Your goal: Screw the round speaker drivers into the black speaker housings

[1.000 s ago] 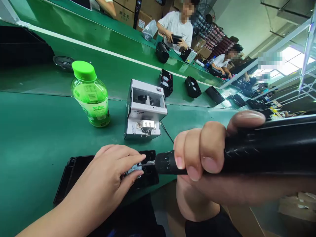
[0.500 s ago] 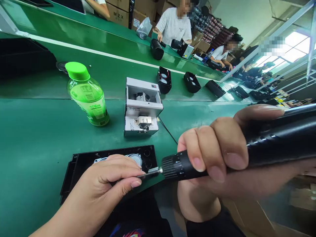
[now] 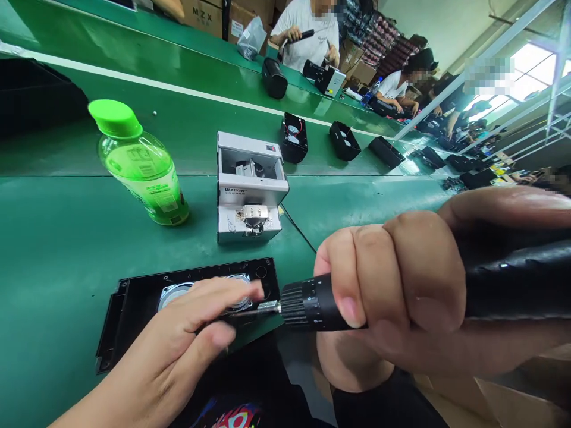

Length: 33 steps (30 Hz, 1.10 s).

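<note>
1 screwdriver (image 3: pixel 312 303) is gripped by the right hand (image 3: pixel 392 279); the bit (image 3: pixel 268 307) should be lightly guided by the open left hand (image 3: pixel 176 333).

Bare left hand (image 3: pixel 191 330), bare right hand (image 3: pixel 392 279), black clothing (image 3: pixel 267 383), multicoloured print (image 3: pixel 239 418)

The green workbench (image 3: pixel 49 238) before me carries a black panel (image 3: pixel 136 306) at its near side, a grey machine (image 3: pixel 252 189) marked WEIXIN, a lime-capped bottle (image 3: pixel 145 172) (it stands left of the machine) and, beyond a long seam (image 3: pixel 198 176), several black cases (image 3: pixel 342 142) spaced in a row.
</note>
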Motion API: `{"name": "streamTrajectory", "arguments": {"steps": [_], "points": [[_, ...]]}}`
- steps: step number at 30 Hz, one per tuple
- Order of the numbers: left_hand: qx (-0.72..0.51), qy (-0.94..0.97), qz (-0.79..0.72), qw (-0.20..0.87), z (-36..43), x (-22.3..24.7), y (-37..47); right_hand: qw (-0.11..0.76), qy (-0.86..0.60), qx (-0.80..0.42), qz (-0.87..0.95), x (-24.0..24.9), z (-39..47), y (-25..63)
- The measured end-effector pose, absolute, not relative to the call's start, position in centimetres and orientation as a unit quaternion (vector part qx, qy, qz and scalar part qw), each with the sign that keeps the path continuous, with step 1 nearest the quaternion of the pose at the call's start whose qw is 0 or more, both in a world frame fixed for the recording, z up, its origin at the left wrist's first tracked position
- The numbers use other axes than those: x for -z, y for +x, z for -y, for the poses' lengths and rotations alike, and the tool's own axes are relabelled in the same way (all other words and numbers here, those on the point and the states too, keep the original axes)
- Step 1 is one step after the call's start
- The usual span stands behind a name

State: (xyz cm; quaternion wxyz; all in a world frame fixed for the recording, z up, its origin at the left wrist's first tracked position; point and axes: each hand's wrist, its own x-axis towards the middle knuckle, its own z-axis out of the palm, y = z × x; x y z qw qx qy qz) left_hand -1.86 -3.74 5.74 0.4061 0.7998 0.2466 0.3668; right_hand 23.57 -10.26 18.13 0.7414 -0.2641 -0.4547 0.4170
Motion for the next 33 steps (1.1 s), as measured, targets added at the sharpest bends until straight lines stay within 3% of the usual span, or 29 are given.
{"name": "streamTrajectory", "arguments": {"steps": [4,7,14,33], "points": [[-0.316,0.882,-0.296,0.186,2.3,-3.5,-2.8,0.713,-0.307,-0.385,0.499,-17.1,10.4,24.6],[-0.259,0.922,-0.273,0.092,1.2,-2.8,-2.1,0.674,-0.339,-0.38,0.535,-15.1,10.8,25.1],[-0.191,0.945,-0.247,0.094,0.5,-2.8,-0.8,0.652,-0.384,-0.396,0.52,-12.4,11.1,24.4],[-0.178,0.945,-0.253,0.104,0.6,-3.4,-0.9,0.644,-0.392,-0.413,0.511,-11.2,10.7,23.4]]}}
